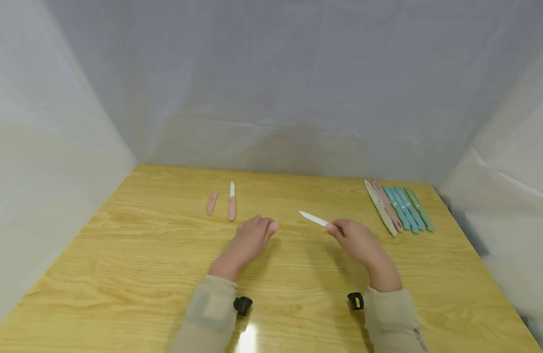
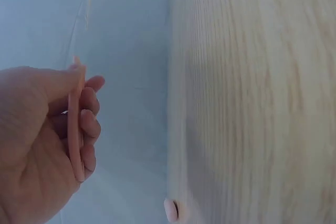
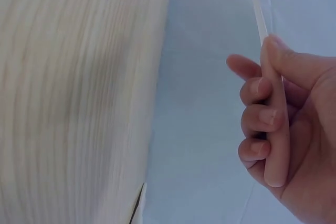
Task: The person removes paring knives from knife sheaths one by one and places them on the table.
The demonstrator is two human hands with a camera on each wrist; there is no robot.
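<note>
Wooden table (image 1: 121, 274), white sheets behind. Right hand (image 1: 357, 240), center frame, fingers curled round a pink knife (image 1: 314, 219), white blade pointing upper left. Left hand (image 1: 249, 238) just left of it pinches a pink sheath (image 2: 76, 129). Another knife (image 1: 231, 202) and sheath (image 1: 211, 203) lie upper left; sheathed knives (image 1: 399, 208) rowed upper right.

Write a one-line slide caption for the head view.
Right hand grips a white-bladed knife; left hand holds a pink sheath.
</note>
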